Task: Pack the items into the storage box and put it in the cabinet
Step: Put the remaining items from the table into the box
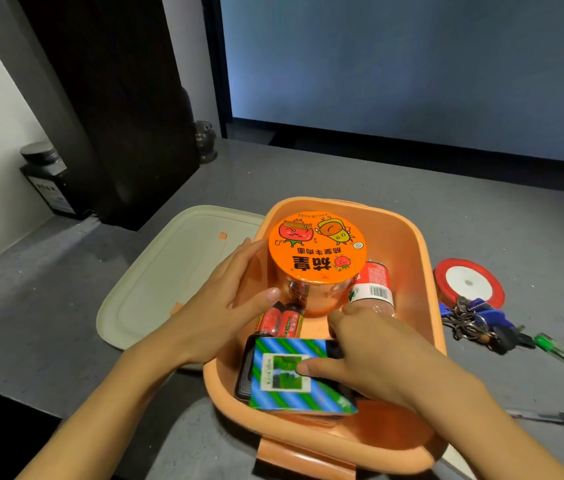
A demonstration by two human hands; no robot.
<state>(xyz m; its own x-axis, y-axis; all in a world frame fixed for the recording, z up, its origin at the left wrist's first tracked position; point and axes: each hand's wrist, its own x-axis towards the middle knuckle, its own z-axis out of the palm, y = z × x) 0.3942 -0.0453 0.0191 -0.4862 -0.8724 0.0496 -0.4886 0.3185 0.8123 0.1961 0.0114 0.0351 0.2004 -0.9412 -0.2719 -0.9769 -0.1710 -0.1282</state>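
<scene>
Height is the worry: the instant noodle cup, at the far end of the storage box, looks taller than its rim, so the lid lying left of the box may not seat. The left hand wraps the cup's side. The right hand pinches the striped packet at the near end, thumb on top.

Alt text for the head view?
In an orange storage box on a counter, the left hand holds a noodle cup and the right hand grips a blue-green striped box. The lid lies left of it, keys right.
</scene>
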